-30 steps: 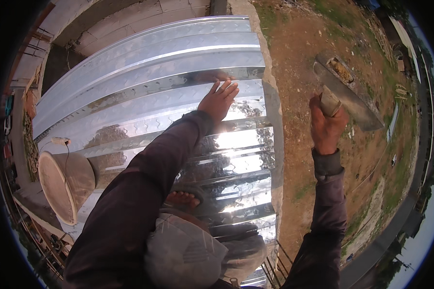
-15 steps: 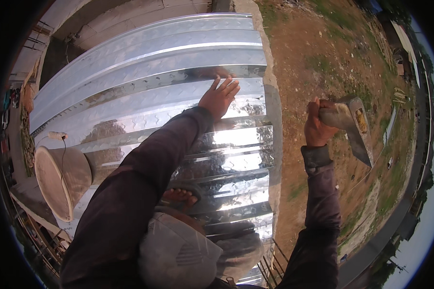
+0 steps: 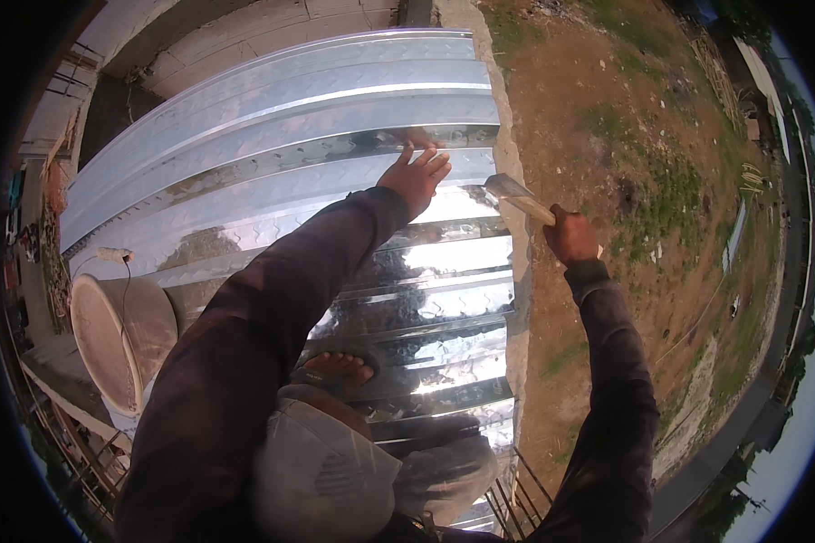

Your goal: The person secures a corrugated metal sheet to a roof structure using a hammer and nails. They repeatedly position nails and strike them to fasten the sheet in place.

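Ribbed, shiny metal sheeting [image 3: 426,308] lies beneath me. My left hand [image 3: 414,178] rests on a rib near the right end, fingers stretched out and slightly spread, holding nothing. In my right hand [image 3: 572,238] is a hatchet [image 3: 527,201], its fingers wrapped round the wooden handle. The hatchet's dark head is at the sheeting's right edge, just right of my left hand; I cannot tell whether it touches the metal. My foot [image 3: 337,371] and bent knee in grey trousers [image 3: 326,462] are on the near part of the sheeting.
A rough concrete wall edge [image 3: 516,335] runs along the sheeting's right end, with bare ground [image 3: 580,109] far below. To the left, a pale bucket [image 3: 109,335] stands by a roll of string [image 3: 115,255]. Thin steel bars [image 3: 516,493] stick out near my knee.
My right hand has swung the hatchet left, from out over the ground to the sheeting's right edge. The left hand stays in nearly the same place.
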`<state>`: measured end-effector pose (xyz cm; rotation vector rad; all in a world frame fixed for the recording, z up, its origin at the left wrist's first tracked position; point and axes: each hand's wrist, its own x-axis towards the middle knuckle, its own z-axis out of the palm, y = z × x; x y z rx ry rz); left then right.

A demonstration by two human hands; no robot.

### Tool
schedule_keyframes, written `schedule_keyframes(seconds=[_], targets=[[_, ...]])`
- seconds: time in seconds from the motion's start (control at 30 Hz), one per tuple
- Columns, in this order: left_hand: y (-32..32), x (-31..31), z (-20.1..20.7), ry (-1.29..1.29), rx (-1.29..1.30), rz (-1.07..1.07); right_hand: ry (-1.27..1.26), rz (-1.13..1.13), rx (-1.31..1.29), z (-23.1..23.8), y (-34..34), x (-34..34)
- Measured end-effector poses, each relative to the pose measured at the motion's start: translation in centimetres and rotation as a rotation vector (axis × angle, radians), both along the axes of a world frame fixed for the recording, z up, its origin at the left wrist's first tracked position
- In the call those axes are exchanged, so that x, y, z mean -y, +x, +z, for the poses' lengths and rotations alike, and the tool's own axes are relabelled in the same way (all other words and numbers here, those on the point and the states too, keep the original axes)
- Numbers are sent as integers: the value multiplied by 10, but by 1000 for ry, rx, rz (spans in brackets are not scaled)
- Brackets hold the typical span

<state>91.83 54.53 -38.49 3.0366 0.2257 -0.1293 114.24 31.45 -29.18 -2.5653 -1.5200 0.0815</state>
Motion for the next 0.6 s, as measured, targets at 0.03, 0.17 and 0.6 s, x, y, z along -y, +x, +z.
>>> schedule_keyframes(seconds=[0.03, 0.17, 0.6], targets=[[2, -6, 3, -1, -22, 14, -149, -11, 75, 2, 5, -9], [-3, -9, 14, -12, -139, 33, 604, 62, -244, 63, -10, -46], [2, -7, 33, -36, -254, 49, 521, -61, -260, 77, -12, -50]])
